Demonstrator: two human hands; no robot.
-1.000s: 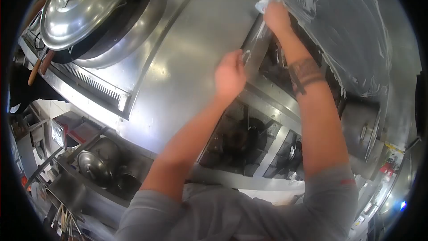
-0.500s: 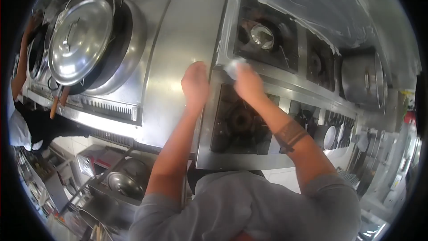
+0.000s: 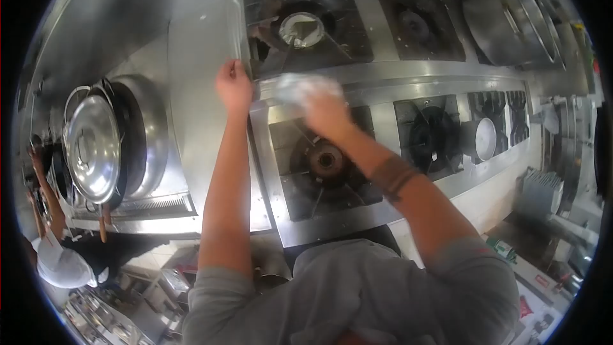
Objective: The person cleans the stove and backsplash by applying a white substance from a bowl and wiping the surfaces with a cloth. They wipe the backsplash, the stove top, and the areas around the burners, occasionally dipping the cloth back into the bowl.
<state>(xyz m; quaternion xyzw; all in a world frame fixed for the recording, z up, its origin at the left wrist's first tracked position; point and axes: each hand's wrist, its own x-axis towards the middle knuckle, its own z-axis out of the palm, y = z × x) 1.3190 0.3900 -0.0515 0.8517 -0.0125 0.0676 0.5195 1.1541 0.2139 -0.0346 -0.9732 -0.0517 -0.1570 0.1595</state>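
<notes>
My right hand [image 3: 327, 114] presses a pale wet cloth [image 3: 295, 85] against the steel bar between two burners of the stove [image 3: 268, 153]. The hand is blurred by motion. My left hand [image 3: 234, 85] rests flat on the steel surface at the stove's left edge, fingers together, holding nothing. A burner with a rusty centre [image 3: 325, 161] lies just below my right hand, and a burner with a shiny ring [image 3: 301, 29] lies above the cloth.
More burners [image 3: 433, 133] run to the right, and a large steel pot [image 3: 511, 19] stands at the top right. A big wok with a steel lid [image 3: 92, 147] sits at the left. Another person [image 3: 57, 262] works at the lower left.
My view has swung round and down over the stove. My right hand brought the cloth from the soapy back panel to the bar between the burners. My left hand stays on the stove's left edge.
</notes>
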